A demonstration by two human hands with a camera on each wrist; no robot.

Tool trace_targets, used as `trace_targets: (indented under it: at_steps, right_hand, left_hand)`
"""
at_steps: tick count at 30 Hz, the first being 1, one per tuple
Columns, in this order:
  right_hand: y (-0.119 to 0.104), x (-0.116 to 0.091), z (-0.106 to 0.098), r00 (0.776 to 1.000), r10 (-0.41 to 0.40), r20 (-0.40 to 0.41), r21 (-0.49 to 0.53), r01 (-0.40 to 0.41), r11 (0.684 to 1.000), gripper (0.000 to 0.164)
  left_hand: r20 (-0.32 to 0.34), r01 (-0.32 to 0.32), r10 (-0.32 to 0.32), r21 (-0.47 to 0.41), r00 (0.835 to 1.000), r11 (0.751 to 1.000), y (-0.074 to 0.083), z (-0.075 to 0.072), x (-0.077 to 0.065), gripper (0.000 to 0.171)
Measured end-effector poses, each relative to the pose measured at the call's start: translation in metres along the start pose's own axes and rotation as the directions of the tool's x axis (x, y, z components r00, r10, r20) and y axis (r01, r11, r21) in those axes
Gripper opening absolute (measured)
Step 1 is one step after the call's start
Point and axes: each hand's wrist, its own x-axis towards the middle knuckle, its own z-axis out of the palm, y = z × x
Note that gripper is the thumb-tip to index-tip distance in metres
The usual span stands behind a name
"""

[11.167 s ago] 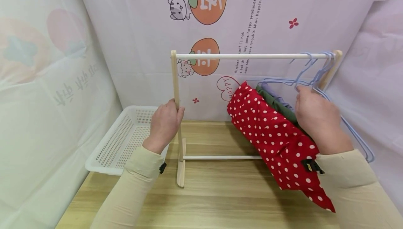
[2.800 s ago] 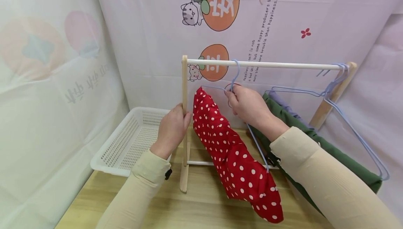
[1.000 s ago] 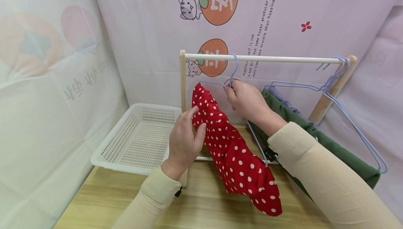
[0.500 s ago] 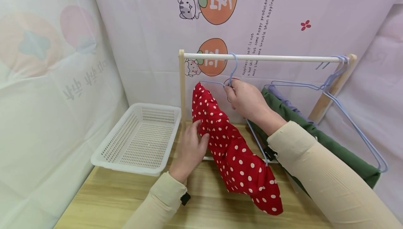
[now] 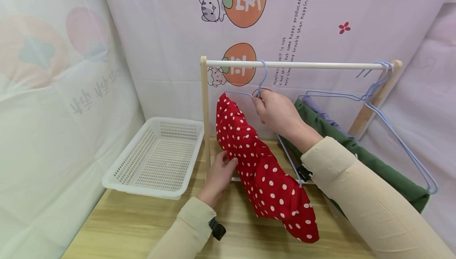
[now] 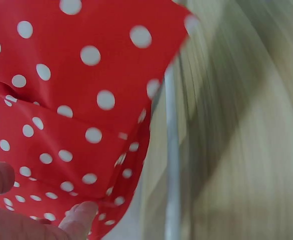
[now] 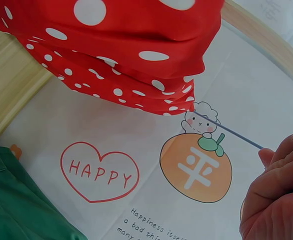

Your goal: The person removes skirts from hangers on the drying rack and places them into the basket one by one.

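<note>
My right hand [image 5: 279,110] grips the neck of a light blue wire hanger [image 5: 263,75], whose hook is over the white rail [image 5: 313,65]. Draped over this hanger is a red cloth with white dots [image 5: 265,176]. In the right wrist view the hanger's wire [image 7: 231,131] runs from the cloth to that hand. My left hand [image 5: 219,176] is at the cloth's lower left edge, thumb and fingers apart. The left wrist view shows its fingertips [image 6: 81,215] in front of the cloth, with a gap between them and the thumb.
Blue hangers [image 5: 377,88] bunch at the rail's right end, bearing a green cloth [image 5: 377,168] and a purple one [image 5: 320,110]. The rack's left wooden post [image 5: 204,104] stands beside a white perforated basket [image 5: 122,187] on the wooden table [image 5: 117,227].
The red cloth's hanger has slid left along the rail, away from the others, in my right hand. My left hand has let go of the post and moved down beside the cloth.
</note>
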Motion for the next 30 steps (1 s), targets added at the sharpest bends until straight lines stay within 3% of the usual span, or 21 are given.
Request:
trace_targets:
  at_steps: [3, 10, 16, 20, 25, 30]
  right_hand:
    - [0.001, 0.000, 0.001, 1.000, -0.005, -0.003, 0.005, 0.005, 1.000, 0.025]
    - [0.001, 0.000, 0.002, 1.000, -0.008, -0.007, 0.004, 0.008, 1.000, 0.025]
    - [0.001, 0.000, 0.002, 1.000, -0.004, -0.011, 0.005, 0.004, 1.000, 0.025]
    - [0.001, 0.000, 0.002, 1.000, -0.006, -0.014, 0.006, 0.006, 1.000, 0.026]
    - [0.002, 0.001, 0.003, 1.000, -0.011, -0.015, 0.006, 0.011, 1.000, 0.026]
    - [0.002, 0.001, 0.002, 1.000, -0.010, -0.013, 0.003, 0.010, 1.000, 0.025]
  left_hand:
    - [0.028, 0.095, -0.092, -0.146, 0.995, 0.985, -0.006, 0.004, 0.002, 0.066]
    - [0.082, 0.174, -0.156, -0.325, 0.984, 0.930, -0.017, 0.012, 0.006, 0.056]
    - [0.157, 0.226, -0.169, -0.499, 0.973, 0.837, -0.027, 0.017, 0.012, 0.027]
    - [0.167, 0.278, -0.224, -0.514, 0.960, 0.811, -0.032, 0.018, 0.013, 0.034]
    - [0.172, 0.322, -0.272, -0.506, 0.947, 0.800, -0.036, 0.020, 0.014, 0.050]
    - [0.175, 0.331, -0.281, -0.505, 0.944, 0.797, -0.039, 0.020, 0.013, 0.049]
